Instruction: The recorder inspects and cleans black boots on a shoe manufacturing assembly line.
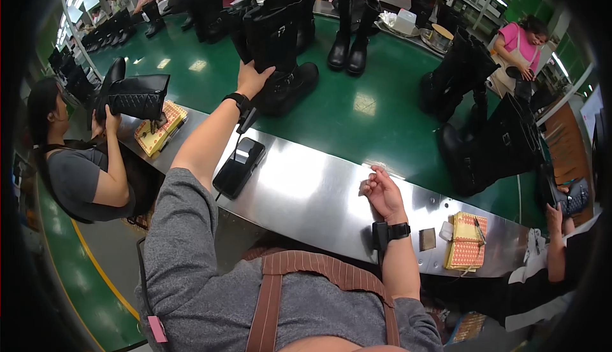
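A tall black buckled boot [274, 30] stands at the far side of the metal ledge, its toe pointing right. My left hand [254, 79] reaches out and grips it at the lower back of the shaft; the boot hides some of the fingers. Over the ledge, my right hand [384, 194] has its fingers curled together. A small brownish edge shows by the fingertips, too small to name. Under my left forearm a black phone-like device [240, 168] lies on the ledge. Another black boot pair [348, 51] stands farther back.
A green work surface [363, 107] runs beyond the shiny metal ledge [299, 173]. More black boots [491, 145] stand at the right. Near my right forearm lie a small brown block [428, 239] and a patterned yellow pad [467, 240]. A co-worker [86, 154] at left handles a boot.
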`<state>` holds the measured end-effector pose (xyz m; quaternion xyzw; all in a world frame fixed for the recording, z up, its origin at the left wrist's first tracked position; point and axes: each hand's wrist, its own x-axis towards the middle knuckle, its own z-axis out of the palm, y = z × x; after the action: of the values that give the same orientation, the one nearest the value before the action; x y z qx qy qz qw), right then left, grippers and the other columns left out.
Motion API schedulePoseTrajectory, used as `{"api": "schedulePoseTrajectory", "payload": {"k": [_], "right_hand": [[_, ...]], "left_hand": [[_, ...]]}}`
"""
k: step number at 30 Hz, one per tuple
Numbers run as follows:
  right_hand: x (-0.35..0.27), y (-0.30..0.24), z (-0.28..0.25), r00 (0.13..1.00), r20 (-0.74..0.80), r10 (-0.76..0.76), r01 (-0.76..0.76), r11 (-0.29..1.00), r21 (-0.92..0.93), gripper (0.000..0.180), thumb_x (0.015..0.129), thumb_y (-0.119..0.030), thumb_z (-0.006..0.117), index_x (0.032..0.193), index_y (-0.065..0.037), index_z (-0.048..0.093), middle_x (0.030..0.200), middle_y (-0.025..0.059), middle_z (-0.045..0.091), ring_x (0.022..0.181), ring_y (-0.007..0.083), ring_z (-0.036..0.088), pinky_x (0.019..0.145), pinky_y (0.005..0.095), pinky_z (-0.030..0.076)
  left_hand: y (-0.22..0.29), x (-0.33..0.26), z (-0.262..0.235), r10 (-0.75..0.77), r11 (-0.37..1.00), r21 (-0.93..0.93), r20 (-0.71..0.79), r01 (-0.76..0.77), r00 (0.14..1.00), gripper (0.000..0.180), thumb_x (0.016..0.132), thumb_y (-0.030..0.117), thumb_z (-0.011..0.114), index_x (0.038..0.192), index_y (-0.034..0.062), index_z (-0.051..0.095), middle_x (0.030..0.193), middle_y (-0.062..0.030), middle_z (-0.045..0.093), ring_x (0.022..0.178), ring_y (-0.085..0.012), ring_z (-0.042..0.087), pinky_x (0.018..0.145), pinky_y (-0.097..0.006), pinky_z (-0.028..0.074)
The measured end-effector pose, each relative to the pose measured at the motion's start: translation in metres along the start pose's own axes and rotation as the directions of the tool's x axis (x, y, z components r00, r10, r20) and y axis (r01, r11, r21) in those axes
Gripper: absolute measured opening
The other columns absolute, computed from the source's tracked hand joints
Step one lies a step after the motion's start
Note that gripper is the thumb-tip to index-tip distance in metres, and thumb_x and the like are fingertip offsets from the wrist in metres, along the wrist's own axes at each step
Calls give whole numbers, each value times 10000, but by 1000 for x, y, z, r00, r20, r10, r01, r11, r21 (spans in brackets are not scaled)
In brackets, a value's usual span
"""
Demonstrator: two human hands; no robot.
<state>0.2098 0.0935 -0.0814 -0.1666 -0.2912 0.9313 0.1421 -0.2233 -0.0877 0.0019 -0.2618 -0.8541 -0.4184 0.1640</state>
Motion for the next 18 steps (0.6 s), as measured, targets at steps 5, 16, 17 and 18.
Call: {"api": "schedulePoseTrajectory", "payload": {"k": [5,16,17,18], "right_hand": [[-2,2,-8,999,-27,-40,43,995,92,204,981,-131,499,1165,-46,525,854,31,558,739,116,543,745,298,483],[-9,1,-12,999,36,-40,37,998,57,202,978,-131,505,1163,-51,522,876,8,565,739,93,540,763,287,481],[-9,2,-10,999,36,-37,35,998,56,202,978,-131,505,1163,-51,522,876,8,565,739,93,540,763,287,481],[-8,2,-7,999,32,-30,29,998,53,203,979,-132,505,1163,-50,524,876,6,565,741,92,541,764,288,482]], "left_hand": [[10,1,-3,-123,991,55,24,122,992,748,707,497,765,1180,-62,611,1180,-267,559,1096,-383,554,966,-406,450],[216,-134,-146,509,381,-479,-606,-791,612,374,933,282,411,1131,-22,502,1166,-166,465,1133,-292,462,1035,-484,368],[226,-149,-174,564,201,-449,-673,-871,478,488,939,438,383,1154,10,476,1187,-181,455,1146,-335,448,1049,-583,325],[228,-160,-194,532,-7,-397,-779,-918,333,605,924,597,339,1163,59,479,1203,-175,451,1141,-355,442,1049,-625,293]]}}
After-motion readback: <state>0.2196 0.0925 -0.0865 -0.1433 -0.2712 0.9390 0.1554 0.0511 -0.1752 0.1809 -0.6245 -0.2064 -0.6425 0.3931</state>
